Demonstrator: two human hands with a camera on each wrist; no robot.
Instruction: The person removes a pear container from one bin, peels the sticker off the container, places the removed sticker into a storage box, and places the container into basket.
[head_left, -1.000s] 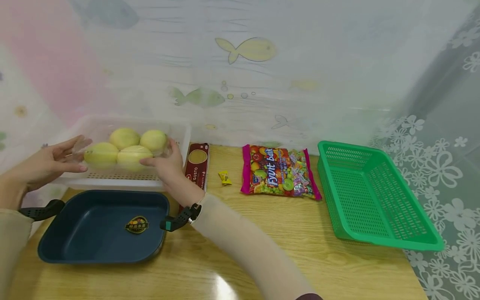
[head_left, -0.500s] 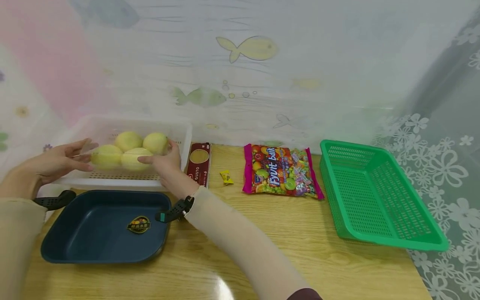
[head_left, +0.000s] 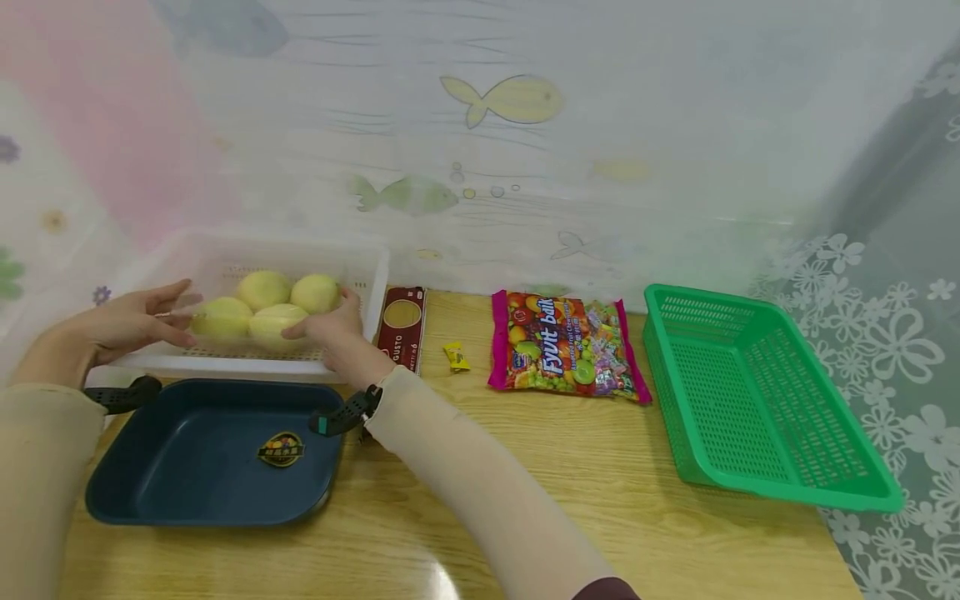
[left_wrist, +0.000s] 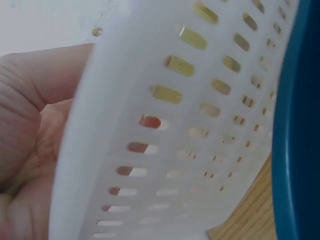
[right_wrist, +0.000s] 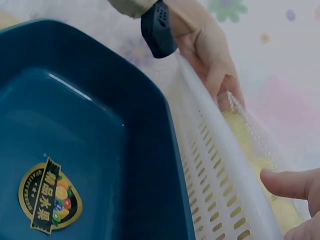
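A clear plastic pack of yellow fruit (head_left: 276,321) sits low inside the white slotted basket (head_left: 225,364); the kind of fruit is not certain. My left hand (head_left: 131,323) grips the pack's left end, thumb in front and fingers behind. At the other end my right hand (head_left: 337,333) holds it, its thumb across the front fruit. In the left wrist view the basket wall hides part of the left hand (left_wrist: 37,115), and yellow shows through the slots. In the right wrist view the right thumb (right_wrist: 287,184) lies over the fruit just past the basket's rim.
A dark blue tray (head_left: 165,492) with a fruit sticker stands right in front of the basket. To its right are a red spaghetti box (head_left: 402,325), a small yellow candy (head_left: 455,357), a Fyvit baik candy bag (head_left: 570,346) and a green basket (head_left: 738,400).
Both hands have lowered the fruit pack deeper into the white basket and shifted slightly right in view. The head view has drifted a little; the other things stay put.
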